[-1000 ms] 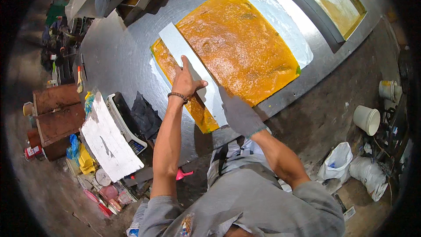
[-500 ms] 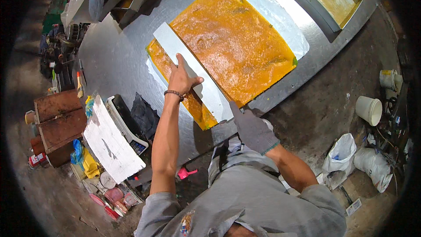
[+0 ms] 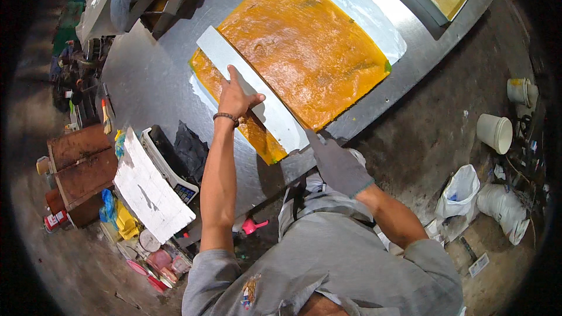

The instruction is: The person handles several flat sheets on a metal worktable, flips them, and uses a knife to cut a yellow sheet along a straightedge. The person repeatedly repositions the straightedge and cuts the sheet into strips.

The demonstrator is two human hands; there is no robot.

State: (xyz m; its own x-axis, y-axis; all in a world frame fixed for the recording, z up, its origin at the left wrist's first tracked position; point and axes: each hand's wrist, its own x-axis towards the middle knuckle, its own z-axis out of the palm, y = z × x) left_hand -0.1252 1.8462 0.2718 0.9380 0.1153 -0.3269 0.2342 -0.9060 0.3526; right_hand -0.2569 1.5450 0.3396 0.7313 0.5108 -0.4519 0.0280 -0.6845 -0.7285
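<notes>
- Orange, wet-looking sheet lies flat on the grey metal table.
- Bare left hand presses a long white strip across the sheet, fingers spread.
- Gloved right hand meets the strip's near end; I cannot tell its grip.

you're standing in a rough workshop: a big metal worktable carries an orange, resin-wet sheet, the concrete floor is stained, and around it sit white plastic buckets, tied sacks, rusty drums, a weighing scale and scattered tins.
</notes>
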